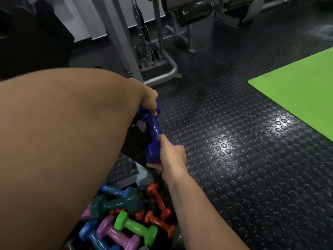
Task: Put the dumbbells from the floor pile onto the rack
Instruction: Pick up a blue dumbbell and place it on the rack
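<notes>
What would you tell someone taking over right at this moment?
Left hand: shut on the far head of the blue dumbbell.
Right hand: shut on its near head.
The dumbbell is held in the air, above the far edge of the pile, over something dark that cannot be made out.
Pile: green, purple, orange, red, teal and light blue dumbbells lie heaped on the floor.
Done: one dumbbell picked up; no dumbbell can be seen racked.
Left: rack this one, then clear the pile.
</notes>
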{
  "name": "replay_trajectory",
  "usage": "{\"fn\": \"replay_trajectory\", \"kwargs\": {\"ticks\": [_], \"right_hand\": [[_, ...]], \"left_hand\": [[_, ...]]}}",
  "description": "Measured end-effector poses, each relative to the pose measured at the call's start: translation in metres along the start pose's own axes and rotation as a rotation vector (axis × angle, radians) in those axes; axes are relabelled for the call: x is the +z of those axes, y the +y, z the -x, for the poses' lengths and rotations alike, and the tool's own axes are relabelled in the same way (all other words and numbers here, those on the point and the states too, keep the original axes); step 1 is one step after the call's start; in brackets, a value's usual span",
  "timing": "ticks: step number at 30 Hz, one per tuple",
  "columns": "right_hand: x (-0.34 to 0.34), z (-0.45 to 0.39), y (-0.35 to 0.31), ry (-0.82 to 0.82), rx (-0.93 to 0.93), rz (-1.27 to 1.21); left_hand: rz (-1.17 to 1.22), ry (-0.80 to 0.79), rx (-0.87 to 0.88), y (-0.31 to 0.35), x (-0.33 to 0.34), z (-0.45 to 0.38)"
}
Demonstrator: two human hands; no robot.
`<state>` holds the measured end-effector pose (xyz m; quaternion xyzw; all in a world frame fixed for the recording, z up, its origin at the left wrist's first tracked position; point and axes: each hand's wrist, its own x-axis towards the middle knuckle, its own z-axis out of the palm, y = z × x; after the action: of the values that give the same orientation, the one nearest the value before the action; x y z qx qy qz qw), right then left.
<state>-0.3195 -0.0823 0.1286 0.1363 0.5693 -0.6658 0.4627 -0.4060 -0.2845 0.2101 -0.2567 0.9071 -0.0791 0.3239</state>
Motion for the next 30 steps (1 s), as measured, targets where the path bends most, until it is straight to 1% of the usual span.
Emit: {"fn": "replay_trajectory", "kwargs": {"ticks": [7,12,16,23,26,27,30], "right_hand": [[0.007,-0.004,0.002,0.010,-0.011,0.063],[0.020,-0.004,0.015,-0.036,0.030,0.052],[0.022,-0.002,0.019,-0.071,0.054,0.060],[0.020,-0.003,0.014,-0.065,0.033,0.199],[0.014,-0.005,0.015,-0.059,0.025,0.242],[0.012,-0.007,0.016,-0.068,0.034,0.236],[0.009,-0.008,0.020,-0.073,0.022,0.251]], "left_hand": [[-0.026,-0.104,-0.062,-0.008,0.005,-0.010],[-0.126,-0.188,-0.098,-0.012,0.006,-0.009],[-0.203,-0.201,-0.086,-0.011,0.009,-0.009],[-0.253,-0.237,-0.085,-0.012,0.012,-0.009],[-0.376,-0.175,-0.033,-0.016,0.022,-0.014],[-0.382,-0.168,-0.038,-0.015,0.024,-0.014],[-0.442,-0.206,-0.061,-0.007,0.025,-0.014]]}}
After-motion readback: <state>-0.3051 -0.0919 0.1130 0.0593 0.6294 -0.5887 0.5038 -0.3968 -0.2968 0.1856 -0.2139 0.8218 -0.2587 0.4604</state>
